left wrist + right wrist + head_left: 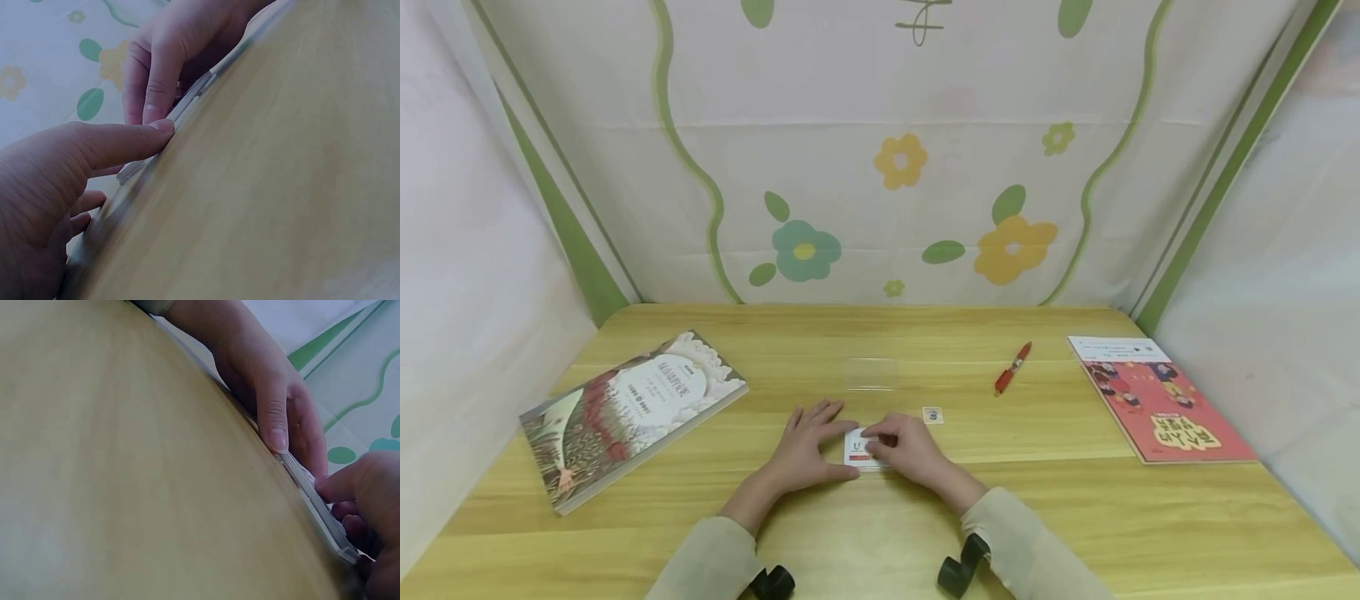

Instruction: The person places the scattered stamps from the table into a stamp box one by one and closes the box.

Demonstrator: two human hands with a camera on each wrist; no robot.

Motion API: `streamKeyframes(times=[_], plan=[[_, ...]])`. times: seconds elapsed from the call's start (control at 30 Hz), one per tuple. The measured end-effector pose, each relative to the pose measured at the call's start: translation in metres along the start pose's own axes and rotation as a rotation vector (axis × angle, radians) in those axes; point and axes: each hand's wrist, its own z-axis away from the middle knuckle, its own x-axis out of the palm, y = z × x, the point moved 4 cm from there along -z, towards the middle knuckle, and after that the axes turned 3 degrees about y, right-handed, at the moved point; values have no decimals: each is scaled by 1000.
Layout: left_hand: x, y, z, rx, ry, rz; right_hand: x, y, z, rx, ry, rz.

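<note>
A flat clear plastic case (325, 528) lies on the table with a white printed card (857, 447), marked with a red strip, on top of it. My left hand (805, 452) spans the case, thumb at the near edge and forefinger at the far edge, holding it between them. From the other side my right hand (913, 450) reaches over the card with bent fingers, thumb and forefinger pinching at its face. Part of the card is hidden under these fingers. Just behind my right hand lies a small square picture piece (932, 415).
A clear plastic sheet or cover (871, 374) lies beyond the hands. To its right is a red pen (1013, 368). A thick book (632, 417) lies at left, a red booklet (1165, 408) at right. White flowered fabric (850, 100) walls the table's back and sides.
</note>
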Motion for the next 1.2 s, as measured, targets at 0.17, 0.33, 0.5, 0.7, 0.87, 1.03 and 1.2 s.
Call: streamKeyframes(times=[0.17,0.33,0.5,0.7,0.87,1.03,1.2], plan=[[0,-1,1,-9,-1,6,1,-2,0,-11,2,18],[0,-1,1,-17,-4,11,0,-5,0,2,1,7],[-1,-1,0,-19,-8,8,-3,-4,-1,33,-10,-23],[-1,-1,0,-30,-10,-5,-18,-3,-7,90,-12,-137],[-1,-1,0,-31,-11,-7,-46,-1,-10,130,53,-164],[-1,-1,0,-27,-10,2,-71,12,-6,162,96,-128],[-2,0,0,-21,-9,10,-81,36,3,212,144,-116]])
